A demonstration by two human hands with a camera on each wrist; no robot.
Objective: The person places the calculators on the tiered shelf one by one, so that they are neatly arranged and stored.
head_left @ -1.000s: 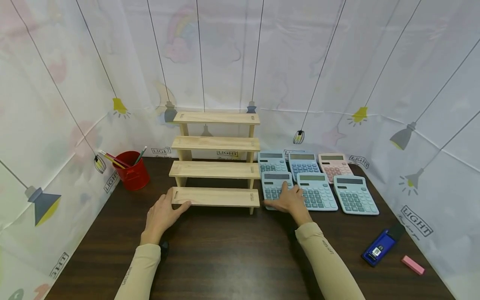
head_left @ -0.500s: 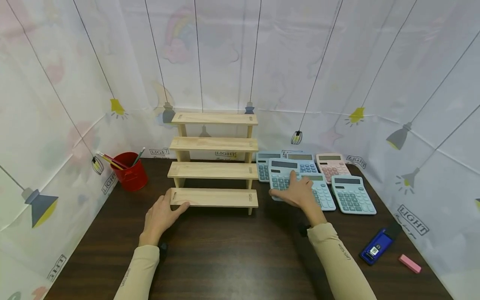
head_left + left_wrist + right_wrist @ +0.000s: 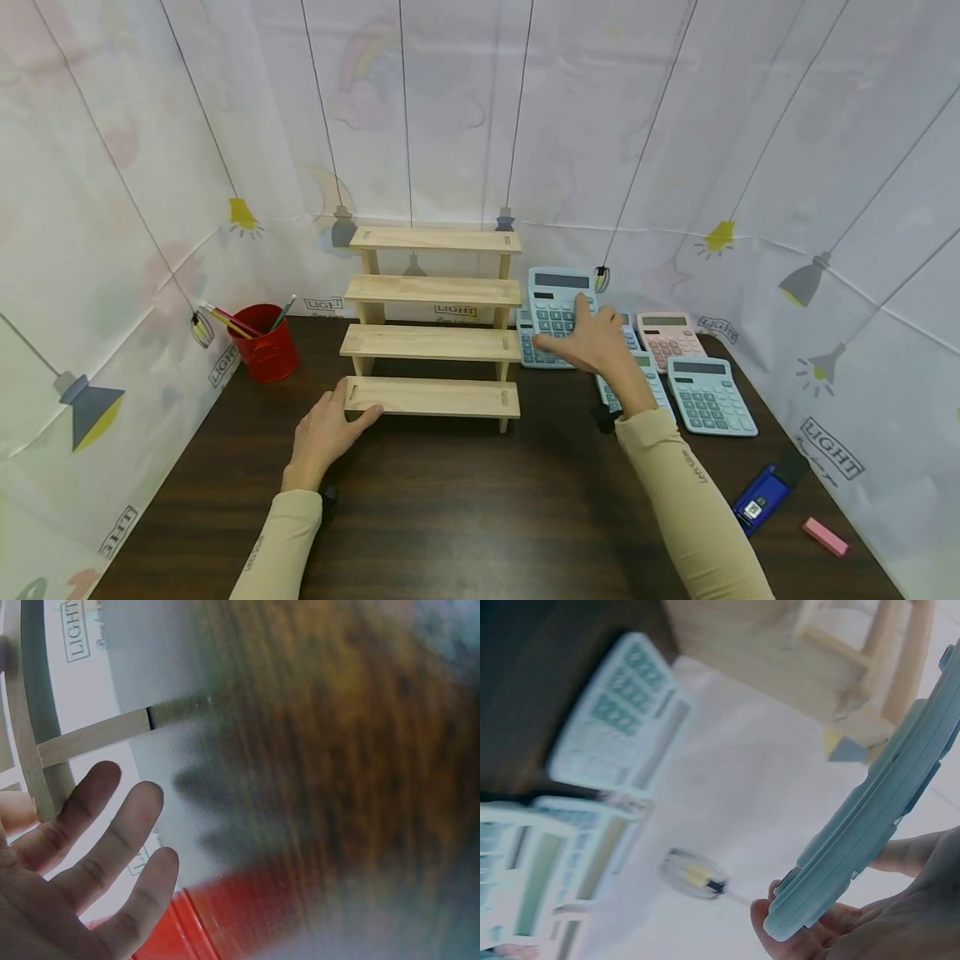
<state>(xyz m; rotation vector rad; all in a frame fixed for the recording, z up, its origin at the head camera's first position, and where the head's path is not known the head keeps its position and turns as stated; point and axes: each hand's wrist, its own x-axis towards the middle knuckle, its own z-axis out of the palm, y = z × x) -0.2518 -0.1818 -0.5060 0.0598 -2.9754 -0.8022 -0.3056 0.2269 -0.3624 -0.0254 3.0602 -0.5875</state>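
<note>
My left hand (image 3: pixel 322 433) holds the left end of the lowest step of a four-step wooden display stand (image 3: pixel 431 396), thumb along the front edge. In the left wrist view, three fingers (image 3: pixel 109 874) extend loosely beside the wood. My right hand (image 3: pixel 596 337) grips a light blue calculator (image 3: pixel 558 292) from its right side, thumb at the lower front. It is raised over the back calculators, just right of the stand. From the right wrist camera the held calculator (image 3: pixel 855 817) shows edge-on, tilted.
More calculators lie at right: blue ones, including the front-right one (image 3: pixel 712 396), and a pink one (image 3: pixel 670 335). A red bucket with pencils (image 3: pixel 270 354) stands at left. A blue box (image 3: pixel 765 500) and a pink eraser (image 3: pixel 825 536) lie front right. A printed curtain encloses the table.
My right hand has lifted the front-left calculator from the table and carried it up and back, above the rear row. The left hand stays at the lowest step.
</note>
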